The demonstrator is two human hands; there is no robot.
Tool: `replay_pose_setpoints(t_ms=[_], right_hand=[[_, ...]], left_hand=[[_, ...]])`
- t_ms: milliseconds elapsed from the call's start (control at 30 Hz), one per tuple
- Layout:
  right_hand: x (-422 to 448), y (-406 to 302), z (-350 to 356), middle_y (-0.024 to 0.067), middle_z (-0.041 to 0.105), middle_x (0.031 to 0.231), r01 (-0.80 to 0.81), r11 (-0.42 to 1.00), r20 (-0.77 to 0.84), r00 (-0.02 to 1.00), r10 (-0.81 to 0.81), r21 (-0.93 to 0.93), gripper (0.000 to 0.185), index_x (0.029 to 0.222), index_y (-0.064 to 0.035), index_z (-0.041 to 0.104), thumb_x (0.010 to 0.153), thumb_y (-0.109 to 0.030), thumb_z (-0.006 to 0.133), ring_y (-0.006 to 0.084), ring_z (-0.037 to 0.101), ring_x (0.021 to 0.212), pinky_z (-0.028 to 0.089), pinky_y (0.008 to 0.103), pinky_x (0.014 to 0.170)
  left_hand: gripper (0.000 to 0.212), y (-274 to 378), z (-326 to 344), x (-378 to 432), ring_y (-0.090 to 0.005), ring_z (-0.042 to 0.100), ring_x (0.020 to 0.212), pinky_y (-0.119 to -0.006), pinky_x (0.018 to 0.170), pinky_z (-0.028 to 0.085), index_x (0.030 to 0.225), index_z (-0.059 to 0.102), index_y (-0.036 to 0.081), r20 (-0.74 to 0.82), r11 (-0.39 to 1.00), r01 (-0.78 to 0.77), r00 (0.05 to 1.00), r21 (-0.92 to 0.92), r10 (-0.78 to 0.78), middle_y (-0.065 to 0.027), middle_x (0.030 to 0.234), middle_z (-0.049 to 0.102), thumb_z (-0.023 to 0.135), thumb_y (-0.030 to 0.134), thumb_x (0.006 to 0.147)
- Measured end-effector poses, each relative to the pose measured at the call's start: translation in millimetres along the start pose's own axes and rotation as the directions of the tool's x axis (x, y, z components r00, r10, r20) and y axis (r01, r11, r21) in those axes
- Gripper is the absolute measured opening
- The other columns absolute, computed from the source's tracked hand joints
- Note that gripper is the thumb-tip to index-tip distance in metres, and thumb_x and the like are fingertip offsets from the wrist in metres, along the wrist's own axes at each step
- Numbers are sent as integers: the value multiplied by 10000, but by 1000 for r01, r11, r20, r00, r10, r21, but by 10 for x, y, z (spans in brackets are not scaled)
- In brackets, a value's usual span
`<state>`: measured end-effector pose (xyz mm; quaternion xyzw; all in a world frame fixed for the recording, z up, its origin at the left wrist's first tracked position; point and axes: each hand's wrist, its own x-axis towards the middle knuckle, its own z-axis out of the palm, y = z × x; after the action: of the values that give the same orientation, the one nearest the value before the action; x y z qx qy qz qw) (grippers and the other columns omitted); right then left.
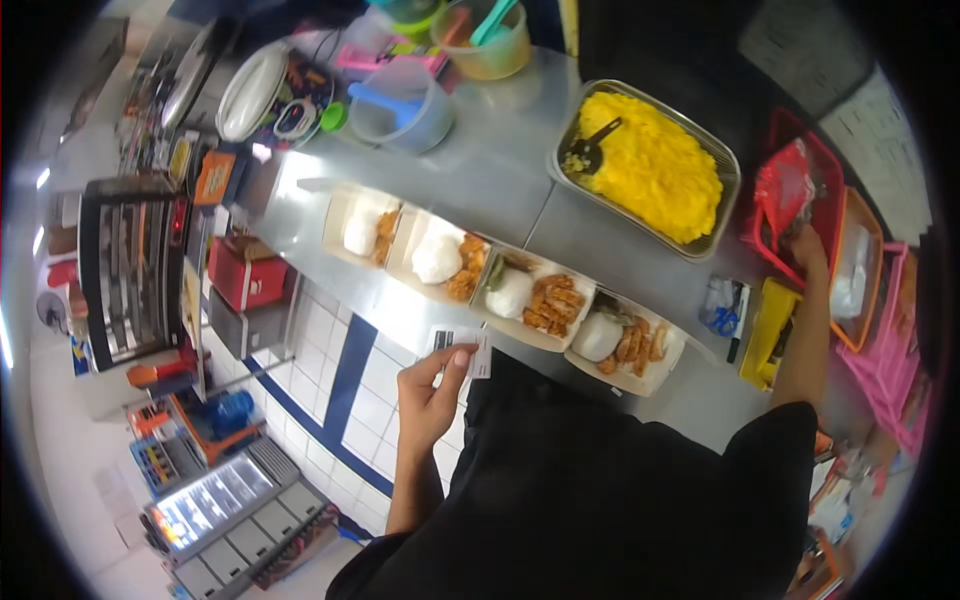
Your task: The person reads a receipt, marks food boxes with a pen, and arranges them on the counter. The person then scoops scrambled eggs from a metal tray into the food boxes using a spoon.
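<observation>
My left hand [429, 401] pinches a small printed paper slip [480, 360] between thumb and fingers, just off the front edge of the steel counter [499, 169]. Far to the right, my right hand [808, 249] reaches into a red plastic basket [834, 176]. A red packet [781, 187] lies by its fingertips, which are hidden, so a grip cannot be made out. Along the counter's front edge stand several open paper food boxes [335, 225] in a row. Each contains a mound of white rice [436, 259] and browned, fried-looking pieces [555, 304]; some also show greens.
Behind the boxes is a metal pan [637, 234] of yellow food with a black spoon [589, 154]. Clear plastic tubs [431, 131] stand farther back. Blue scissors [724, 321], a marker [736, 341], a yellow bin [761, 334], an orange basket [855, 337] and a pink basket [892, 360] crowd the right.
</observation>
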<state>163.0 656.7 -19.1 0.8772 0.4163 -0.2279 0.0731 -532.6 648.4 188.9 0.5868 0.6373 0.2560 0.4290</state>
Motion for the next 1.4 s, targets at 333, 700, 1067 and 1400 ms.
replay_pose_setpoints(t_ms=[333,700,1067,1400], right_hand=[[-440,437,-102,79,655,824,187,899,-334,941,-48,397,249,933,-70,632,719,-51,758,197,652,724,544,337,667],[-3865,-3627,-721,40,667,912,419,500,-250,894,-372,758,111,979,-22,676,872,-50,664,107,614,817,495,256,713],[-3606,-6243,934,8,558,893,163,88,-122,927,-355,983,226,1070,-57,581,865,-69,676,88,511,735,415,237,641],[-3738,-6211,43,149,603,1106,854,81,-716,480,-507,514,208,1052,-28,598,848,-12,633,301,624,1014,496,375,889]], left_hand=[[254,-367,-721,363,-132,675,816,-287,760,522,1035,739,-10,210,999,5,978,-38,3,-121,891,751,615,207,988],[228,-1242,-1512,745,-206,710,745,-306,698,532,1022,735,-7,143,985,-27,988,-171,52,-162,840,737,635,189,960],[273,-1524,-1870,743,-155,678,893,-299,841,513,1073,718,-28,225,969,46,974,-243,10,-121,924,746,612,208,987],[265,-1119,-1604,651,-173,694,884,-299,804,523,1050,733,-15,242,985,-40,967,-169,81,-143,946,753,621,215,979]])
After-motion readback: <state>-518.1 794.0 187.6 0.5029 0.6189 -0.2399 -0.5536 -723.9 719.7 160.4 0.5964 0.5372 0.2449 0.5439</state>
